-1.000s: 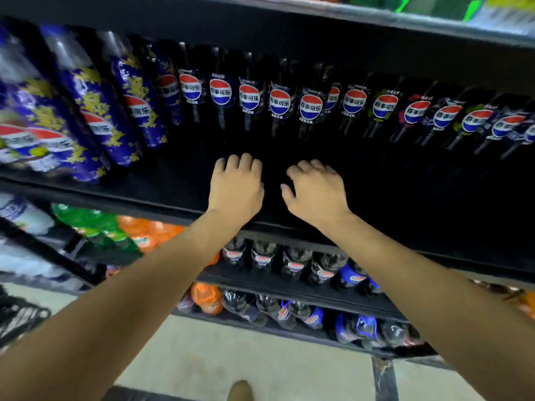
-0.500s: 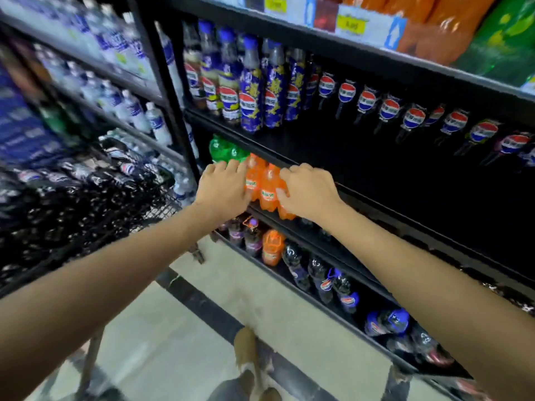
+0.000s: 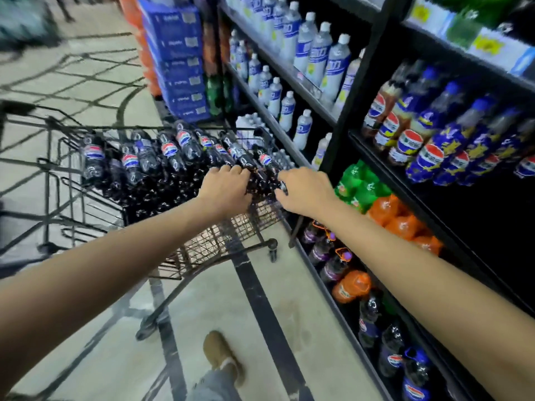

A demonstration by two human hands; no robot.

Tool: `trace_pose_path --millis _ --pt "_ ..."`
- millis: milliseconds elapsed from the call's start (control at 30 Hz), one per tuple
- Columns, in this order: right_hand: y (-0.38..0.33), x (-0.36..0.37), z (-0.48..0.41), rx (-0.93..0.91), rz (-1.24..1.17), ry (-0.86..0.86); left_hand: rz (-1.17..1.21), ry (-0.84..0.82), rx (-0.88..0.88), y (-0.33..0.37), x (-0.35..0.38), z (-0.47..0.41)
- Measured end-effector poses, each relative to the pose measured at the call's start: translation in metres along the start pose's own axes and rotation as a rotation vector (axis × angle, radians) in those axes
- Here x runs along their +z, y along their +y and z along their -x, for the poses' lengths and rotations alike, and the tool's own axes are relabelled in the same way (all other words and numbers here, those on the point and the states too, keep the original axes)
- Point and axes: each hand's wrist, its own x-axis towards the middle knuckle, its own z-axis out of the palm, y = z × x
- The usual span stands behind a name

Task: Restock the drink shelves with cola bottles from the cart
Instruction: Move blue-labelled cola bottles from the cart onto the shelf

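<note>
A black wire cart (image 3: 95,204) stands on the left, loaded with several dark cola bottles (image 3: 170,149) with red, white and blue labels. My left hand (image 3: 225,188) reaches over the cart's near right corner, its fingers curled over a cola bottle in the pile. Beside it, my right hand (image 3: 308,191) curls its fingers and thumb round a neighbouring cola bottle (image 3: 265,172) at the cart's right edge. On the right, the black drink shelf (image 3: 385,175) holds blue-labelled cola bottles (image 3: 428,157), with a dark stretch of shelf further right.
Water bottles (image 3: 315,53) fill the upper shelves behind the cart. Green and orange soda bottles (image 3: 373,198) sit on the lower shelves, with purple and dark ones below. Blue cases (image 3: 179,65) are stacked at the far end. My shoe (image 3: 221,354) is on the tiled floor.
I have turned left, away from the cola shelf toward the cart. Both hands moved from the shelf front down to the bottles in the cart and closed on them.
</note>
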Motion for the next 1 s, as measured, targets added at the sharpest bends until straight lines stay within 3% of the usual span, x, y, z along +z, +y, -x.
trace_pose_path --millis 433,1000 --pt "-0.109 0.033 -0.195 -0.185 -0.067 -0.117 0.036 -0.081 -0.296 -0.198 0.039 -0.016" --pt "-0.114 0.09 -0.351 -0.262 -0.026 -0.263 0.001 -0.262 -0.528 -0.278 0.086 -0.106"
